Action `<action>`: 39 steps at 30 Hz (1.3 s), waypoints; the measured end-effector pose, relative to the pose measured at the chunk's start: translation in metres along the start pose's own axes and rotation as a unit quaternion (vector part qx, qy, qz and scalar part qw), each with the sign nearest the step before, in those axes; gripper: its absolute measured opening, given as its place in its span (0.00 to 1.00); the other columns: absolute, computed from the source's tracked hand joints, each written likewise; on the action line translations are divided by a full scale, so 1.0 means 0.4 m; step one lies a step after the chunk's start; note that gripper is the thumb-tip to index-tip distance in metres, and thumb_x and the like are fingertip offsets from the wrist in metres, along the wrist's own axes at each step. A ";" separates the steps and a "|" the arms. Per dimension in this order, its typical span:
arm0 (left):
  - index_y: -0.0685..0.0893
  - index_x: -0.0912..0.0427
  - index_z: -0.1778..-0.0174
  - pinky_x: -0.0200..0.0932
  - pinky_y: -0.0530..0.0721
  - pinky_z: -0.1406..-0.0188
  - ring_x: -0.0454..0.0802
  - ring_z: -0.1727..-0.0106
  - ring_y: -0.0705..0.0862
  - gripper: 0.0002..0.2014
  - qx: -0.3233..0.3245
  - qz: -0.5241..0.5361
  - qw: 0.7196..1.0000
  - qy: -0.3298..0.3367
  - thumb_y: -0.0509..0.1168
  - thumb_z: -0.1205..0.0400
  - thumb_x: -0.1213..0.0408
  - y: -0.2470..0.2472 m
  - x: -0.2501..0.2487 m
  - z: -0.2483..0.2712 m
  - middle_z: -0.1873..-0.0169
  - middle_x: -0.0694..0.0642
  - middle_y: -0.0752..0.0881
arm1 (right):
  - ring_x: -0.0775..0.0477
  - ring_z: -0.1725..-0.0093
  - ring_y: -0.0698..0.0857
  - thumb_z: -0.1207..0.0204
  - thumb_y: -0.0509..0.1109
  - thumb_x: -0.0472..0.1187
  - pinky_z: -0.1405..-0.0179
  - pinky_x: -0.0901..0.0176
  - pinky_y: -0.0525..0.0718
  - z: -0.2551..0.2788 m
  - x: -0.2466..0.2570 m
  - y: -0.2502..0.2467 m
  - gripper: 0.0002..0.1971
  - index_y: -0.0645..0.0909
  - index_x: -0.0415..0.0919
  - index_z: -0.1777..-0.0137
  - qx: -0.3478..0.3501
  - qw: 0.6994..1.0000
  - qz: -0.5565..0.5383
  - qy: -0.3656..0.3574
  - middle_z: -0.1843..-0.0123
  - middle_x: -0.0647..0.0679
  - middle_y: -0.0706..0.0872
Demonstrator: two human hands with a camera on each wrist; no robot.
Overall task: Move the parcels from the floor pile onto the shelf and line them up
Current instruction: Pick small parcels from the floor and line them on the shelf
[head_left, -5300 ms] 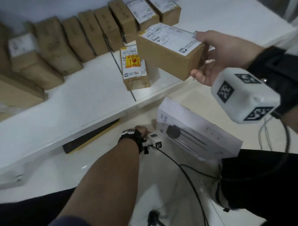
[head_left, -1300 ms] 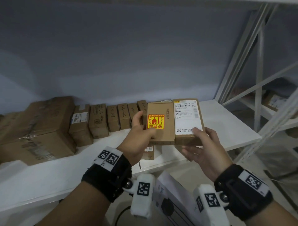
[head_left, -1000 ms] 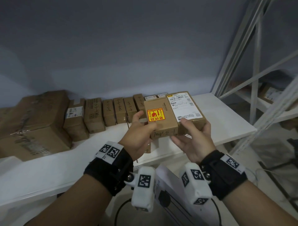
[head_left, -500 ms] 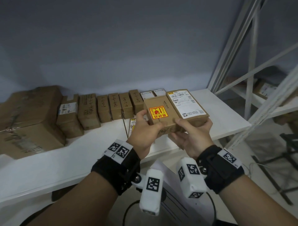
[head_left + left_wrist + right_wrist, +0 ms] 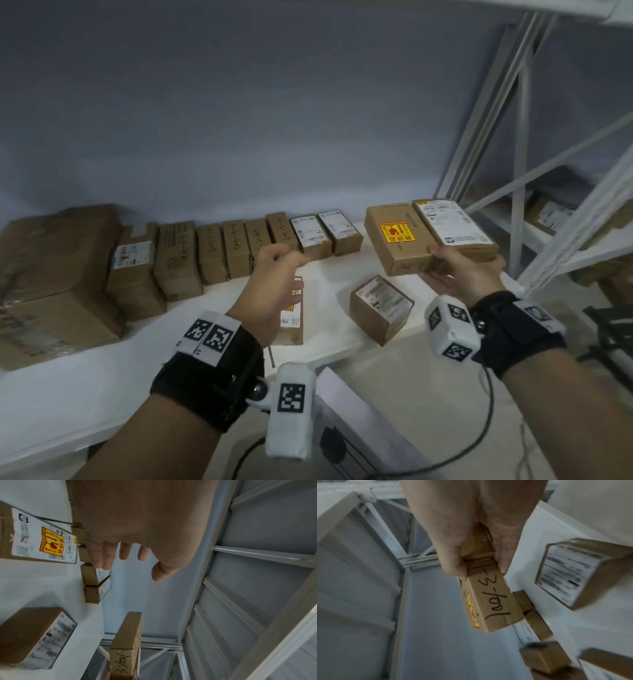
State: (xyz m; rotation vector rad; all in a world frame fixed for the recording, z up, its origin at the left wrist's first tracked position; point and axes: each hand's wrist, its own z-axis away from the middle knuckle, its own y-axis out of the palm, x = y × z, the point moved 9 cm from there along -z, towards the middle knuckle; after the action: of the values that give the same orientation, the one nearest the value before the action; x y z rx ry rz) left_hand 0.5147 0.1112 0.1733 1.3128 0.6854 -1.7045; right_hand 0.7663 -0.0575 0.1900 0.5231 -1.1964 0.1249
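My right hand point(image 5: 442, 263) grips two brown parcels side by side above the right part of the white shelf point(image 5: 102, 377): one with a yellow and red sticker point(image 5: 394, 240), one with a white label point(image 5: 448, 226). In the right wrist view, thumb and fingers point(image 5: 503, 561) pinch the sticker parcel point(image 5: 488, 601) at its handwritten end. My left hand point(image 5: 284, 257) hovers empty over the shelf with relaxed fingers point(image 5: 109, 555). Beneath it lies a sticker-labelled parcel point(image 5: 293, 315). Another loose parcel point(image 5: 380, 308) lies near the shelf's front edge.
A row of parcels point(image 5: 236, 250) stands along the back wall, with large cartons point(image 5: 51, 274) at the left. A white flat box point(image 5: 359, 421) and a black cable point(image 5: 479, 438) lie on the floor below. Slanted metal rack struts point(image 5: 520, 171) rise at the right.
My left hand has let go of the sticker parcel and drawn back to the left. My right hand now holds both parcels alone and has carried them to the right.
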 end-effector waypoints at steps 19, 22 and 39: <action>0.83 0.60 0.45 0.55 0.89 0.46 0.57 0.59 0.85 0.10 0.019 -0.152 0.982 -0.114 0.65 0.19 0.61 0.260 -0.022 -0.475 0.56 0.56 0.85 | 0.39 0.51 0.85 0.20 0.68 0.28 0.32 0.43 0.81 -0.398 -0.072 0.035 0.12 0.67 0.36 0.58 -0.025 0.996 0.037 0.077 0.62 0.43 0.78; 0.82 0.58 0.48 0.47 0.84 0.60 0.53 0.65 0.84 0.14 0.073 -0.307 0.943 -0.101 0.68 0.26 0.55 0.356 0.044 -0.517 0.56 0.58 0.84 | 0.46 0.64 0.85 0.27 0.75 0.27 0.48 0.41 0.88 -0.476 -0.111 -0.044 0.26 0.61 0.37 0.38 -0.047 0.996 0.016 0.067 0.61 0.41 0.79; 0.65 0.41 0.31 0.56 0.84 0.49 0.56 0.49 0.79 0.49 0.158 -0.715 0.670 0.125 0.72 0.49 0.33 0.630 0.136 -0.514 0.44 0.52 0.71 | 0.34 0.55 0.90 0.38 0.82 0.28 0.63 0.29 0.89 -0.602 -0.268 -0.146 0.43 0.58 0.50 0.32 -0.034 0.992 0.085 0.086 0.46 0.38 0.81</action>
State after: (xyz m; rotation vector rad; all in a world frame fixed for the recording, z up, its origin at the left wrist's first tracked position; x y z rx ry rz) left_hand 0.8291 0.1427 0.0794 1.2317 2.0205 -2.9606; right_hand 0.9530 0.0189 0.0103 0.3433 -1.0720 0.2675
